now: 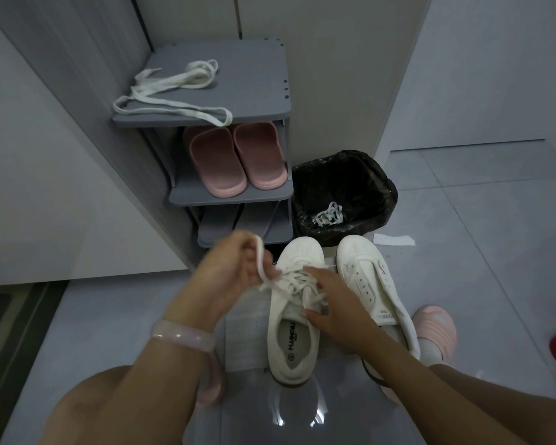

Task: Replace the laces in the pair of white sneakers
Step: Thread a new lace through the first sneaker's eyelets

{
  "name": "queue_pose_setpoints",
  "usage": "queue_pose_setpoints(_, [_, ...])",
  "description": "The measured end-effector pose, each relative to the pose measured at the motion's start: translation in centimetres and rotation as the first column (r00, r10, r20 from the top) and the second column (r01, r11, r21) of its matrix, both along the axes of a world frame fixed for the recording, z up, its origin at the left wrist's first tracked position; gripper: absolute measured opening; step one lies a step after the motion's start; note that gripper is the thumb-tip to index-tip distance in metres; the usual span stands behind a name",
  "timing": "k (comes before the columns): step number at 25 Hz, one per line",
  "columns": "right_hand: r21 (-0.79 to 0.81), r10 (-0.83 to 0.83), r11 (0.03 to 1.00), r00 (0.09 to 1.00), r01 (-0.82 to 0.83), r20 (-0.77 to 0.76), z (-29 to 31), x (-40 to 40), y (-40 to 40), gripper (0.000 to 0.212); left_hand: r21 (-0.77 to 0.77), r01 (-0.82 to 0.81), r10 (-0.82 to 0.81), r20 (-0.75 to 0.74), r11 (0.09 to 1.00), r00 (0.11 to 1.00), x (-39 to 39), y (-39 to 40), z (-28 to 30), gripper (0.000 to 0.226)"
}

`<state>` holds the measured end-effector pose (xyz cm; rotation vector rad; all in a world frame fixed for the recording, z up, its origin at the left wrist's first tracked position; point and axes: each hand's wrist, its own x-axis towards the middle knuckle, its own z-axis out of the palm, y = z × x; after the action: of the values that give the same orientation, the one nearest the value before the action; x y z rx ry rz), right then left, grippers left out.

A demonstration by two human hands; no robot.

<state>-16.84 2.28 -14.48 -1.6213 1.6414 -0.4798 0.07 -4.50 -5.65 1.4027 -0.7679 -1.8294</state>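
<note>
Left hand (228,268) grips lace (281,282) of left sneaker (294,309) on floor. Right hand (336,308), fingers spread, presses tongue, hiding eyelets. Right sneaker (377,290) beside it (heel cut off by forearm).

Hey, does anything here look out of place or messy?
A white paper scrap lies on the grey floor tiles beside the black-lined bin, not inside it. Loose white laces sprawl over the grey rack's top shelf, one loop overhanging.

Left hand (235,271) pulls lace (260,268) from left sneaker (294,319); right hand (336,305) steadies it.
</note>
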Motion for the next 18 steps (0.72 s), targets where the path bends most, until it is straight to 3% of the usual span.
queue_pose_setpoints(1, [0.036, -0.026, 0.999, 0.999, 0.024, 0.043, 0.0, 0.0, 0.0, 0.083, 0.002, 0.168, -0.165, 0.205, 0.986, 0.965, -0.9, 0.8, -1.5, 0.026])
queue_pose_setpoints(2, [0.065, -0.045, 0.997, 0.998, 0.042, 0.050, 0.0, 0.1, 0.0, 0.093, -0.024, 0.383, -0.325, 0.480, 0.924, 0.815, -1.6, 1.4, -3.4, 0.022])
queue_pose_setpoints(3, [0.092, -0.060, 0.994, 0.997, 0.055, 0.053, 0.0, 0.1, -0.1, 0.099, -0.030, 0.574, -0.380, 0.721, 0.818, 0.579, -2.0, 2.0, -5.1, 0.018])
queue_pose_setpoints(4, [0.107, -0.075, 0.992, 0.995, 0.067, 0.072, 0.0, 0.1, -0.2, 0.102, -0.019, 0.699, -0.346, 0.859, 0.715, 0.377, -2.3, 2.5, -6.4, 0.019])
queue_pose_setpoints(5, [0.119, -0.089, 0.990, 0.991, 0.077, 0.097, 0.0, 0.1, -0.4, 0.103, 0.019, 0.768, -0.323, 0.914, 0.640, 0.246, -2.2, 2.9, -7.0, 0.025])
queue_pose_setpoints(6, [0.127, -0.101, 0.988, 0.988, 0.086, 0.119, 0.0, 0.2, -0.5, 0.104, 0.045, 0.797, -0.307, 0.935, 0.602, 0.179, -2.0, 3.0, -7.3, 0.030])
queue_pose_setpoints(9, [0.128, -0.091, 0.989, 0.991, 0.078, 0.094, 0.2, 0.1, -0.5, 0.107, 0.118, 0.836, -0.317, 0.946, 0.536, 0.069, -1.9, 2.7, -6.9, 0.026])
queue_pose_setpoints(11, [0.129, -0.064, 0.990, 0.995, 0.055, 0.071, 0.3, 0.1, -0.5, 0.104, 0.089, 0.853, -0.362, 0.924, 0.514, 0.122, -1.7, 2.5, -5.0, 0.019])
queue_pose_setpoints(12, [0.133, -0.064, 0.990, 0.995, 0.054, 0.072, 0.3, 0.1, -0.5, 0.102, 0.045, 0.834, -0.390, 0.897, 0.550, 0.208, -1.3, 2.0, -3.8, 0.020])
queue_pose_setpoints(15, [0.148, -0.081, 0.987, 0.994, 0.069, 0.077, 0.0, -0.2, -0.4, 0.098, -0.065, 0.601, -0.395, 0.696, 0.796, 0.599, 0.8, 0.4, 0.2, 0.027])
queue_pose_setpoints(16, [0.148, -0.073, 0.987, 0.994, 0.061, 0.077, -0.2, -0.4, -0.4, 0.095, -0.089, 0.542, -0.347, 0.680, 0.835, 0.646, 1.5, 0.1, 0.7, 0.029])
queue_pose_setpoints(17, [0.148, -0.062, 0.988, 0.995, 0.051, 0.077, -0.3, -0.4, -0.4, 0.091, -0.088, 0.558, -0.321, 0.739, 0.825, 0.592, 2.1, -0.1, 0.6, 0.028])
queue_pose_setpoints(18, [0.147, -0.062, 0.988, 0.995, 0.049, 0.084, -0.3, -0.4, -0.3, 0.086, -0.046, 0.624, -0.316, 0.832, 0.780, 0.457, 2.2, 0.0, 0.1, 0.024])
